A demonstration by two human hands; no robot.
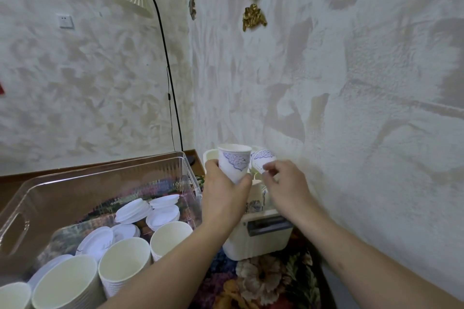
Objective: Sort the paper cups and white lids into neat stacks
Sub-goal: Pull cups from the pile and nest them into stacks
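A clear plastic bin [100, 183] is seen at the left, with stacks of paper cups [123, 261] at its near side and white lids [148, 211] scattered behind them. A cream box [258, 233] stands beside it on a flowered cloth [266, 281]. An upright patterned cup [234, 163] is gripped low by the left hand [223, 185], thumb and fingers curled round its base. A second, tilted cup [262, 159] is pinched at its lower edge by the right hand's [286, 183] fingertips.
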